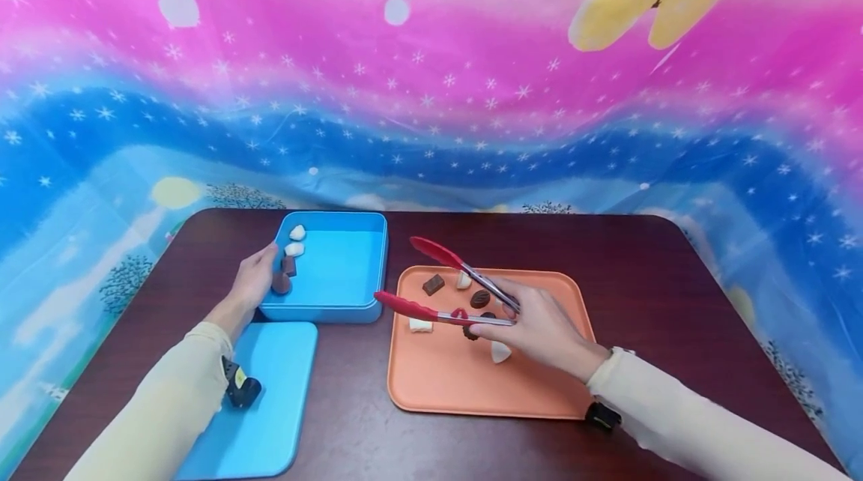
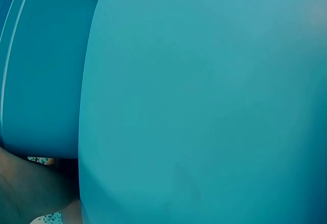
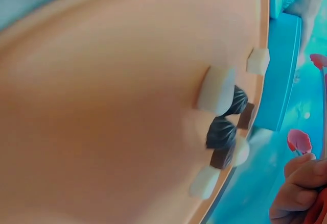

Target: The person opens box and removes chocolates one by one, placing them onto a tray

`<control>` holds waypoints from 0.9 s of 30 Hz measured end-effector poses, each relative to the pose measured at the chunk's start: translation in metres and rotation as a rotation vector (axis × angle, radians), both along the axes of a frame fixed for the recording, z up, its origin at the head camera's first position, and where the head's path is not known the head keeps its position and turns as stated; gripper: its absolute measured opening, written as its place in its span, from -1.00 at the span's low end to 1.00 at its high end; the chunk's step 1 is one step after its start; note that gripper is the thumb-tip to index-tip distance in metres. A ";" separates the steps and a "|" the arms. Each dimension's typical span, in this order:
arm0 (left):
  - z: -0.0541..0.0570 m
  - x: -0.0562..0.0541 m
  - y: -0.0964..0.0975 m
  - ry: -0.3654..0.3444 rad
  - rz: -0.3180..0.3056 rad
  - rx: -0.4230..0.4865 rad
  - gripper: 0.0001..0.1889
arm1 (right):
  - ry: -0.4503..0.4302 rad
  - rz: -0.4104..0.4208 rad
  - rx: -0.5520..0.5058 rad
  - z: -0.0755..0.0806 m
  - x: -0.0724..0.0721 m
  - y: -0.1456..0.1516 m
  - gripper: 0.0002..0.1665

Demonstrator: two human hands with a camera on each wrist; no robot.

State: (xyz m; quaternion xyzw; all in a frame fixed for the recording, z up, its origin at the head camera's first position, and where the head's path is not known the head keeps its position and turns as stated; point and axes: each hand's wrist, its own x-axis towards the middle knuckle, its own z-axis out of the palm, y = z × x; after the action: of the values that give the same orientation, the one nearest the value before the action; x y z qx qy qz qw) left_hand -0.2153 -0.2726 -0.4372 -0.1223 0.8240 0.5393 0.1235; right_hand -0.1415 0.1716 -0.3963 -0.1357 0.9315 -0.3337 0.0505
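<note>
My right hand (image 1: 539, 320) grips a pair of red-tipped metal tongs (image 1: 411, 307) above the orange tray (image 1: 458, 398). The tongs' arms are spread, with nothing between their tips. Beneath and around them, several dark and white chocolate pieces lie on the tray, among them a brown block (image 1: 434, 285), an oval dark chocolate (image 1: 480, 298) and a white chocolate (image 1: 500, 352). My left hand (image 1: 252, 280) holds the left wall of an open blue box (image 1: 323, 314); its fingertips are partly hidden. Along that wall inside sit two white pieces (image 1: 294, 249) and two brown ones (image 1: 290, 266).
A flat blue lid (image 1: 276, 398) lies in front of the box, under my left forearm. The dark wooden table (image 1: 350, 406) carries everything. A patterned pink and blue cloth (image 1: 431, 91) hangs behind and beside it.
</note>
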 end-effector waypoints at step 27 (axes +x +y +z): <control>-0.003 0.001 0.002 -0.005 0.034 -0.012 -0.23 | -0.006 0.108 -0.054 0.002 -0.032 -0.074 -0.24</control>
State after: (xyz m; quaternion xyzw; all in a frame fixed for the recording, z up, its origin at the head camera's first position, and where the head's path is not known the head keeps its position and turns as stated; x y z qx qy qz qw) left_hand -0.2148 -0.2702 -0.4405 -0.1384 0.8247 0.5361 0.1157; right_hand -0.1735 0.0980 -0.3944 -0.1862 0.9134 -0.3557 0.0676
